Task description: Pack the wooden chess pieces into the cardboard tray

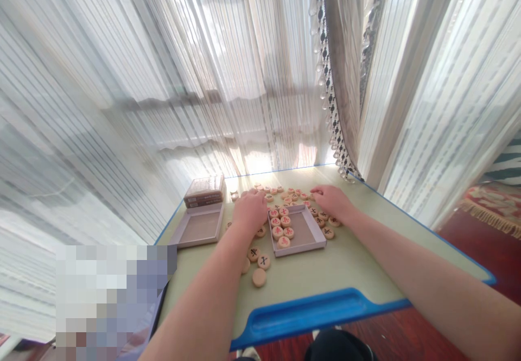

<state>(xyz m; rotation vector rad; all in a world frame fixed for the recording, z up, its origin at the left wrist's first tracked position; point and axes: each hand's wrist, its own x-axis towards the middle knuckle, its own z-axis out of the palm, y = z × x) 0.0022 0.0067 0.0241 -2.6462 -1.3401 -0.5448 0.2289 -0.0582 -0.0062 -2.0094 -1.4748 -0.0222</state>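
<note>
1. Head view: both hands work over a pile of round wooden pieces (285,194) on a pale green desk (366,263) with a blue edge.
2. Left hand (249,210) lies knuckles-up on the pieces at 9 o'clock of the tray (303,229). Its fingers are curled under, so I cannot tell whether its grip is closed on a piece or merely resting.
3. Right hand (334,202) lies flat at 2 o'clock of the tray, fingers stretched toward 10 o'clock over loose pieces. The grip looks spread, clamped on nothing that shows.
4. In the tray a column of red-marked pieces (282,228) fills the left side; the right side is bare.
5. To do this well, I judge: lift one piece at a time, turn it face up, and set it touching its neighbour so the rows stay tight. Steady the tray with the free hand.
6. Three strays (259,266) sit at 7 o'clock of the tray, near the desk's front.
7. A second shallow tray (199,228) and a brown box (204,191) stand at 9 to 10 o'clock.
8. Hard to make out: the pieces under both palms, the characters on far pieces, and the window behind the curtain (163,78). A blurred patch covers the lower left.
</note>
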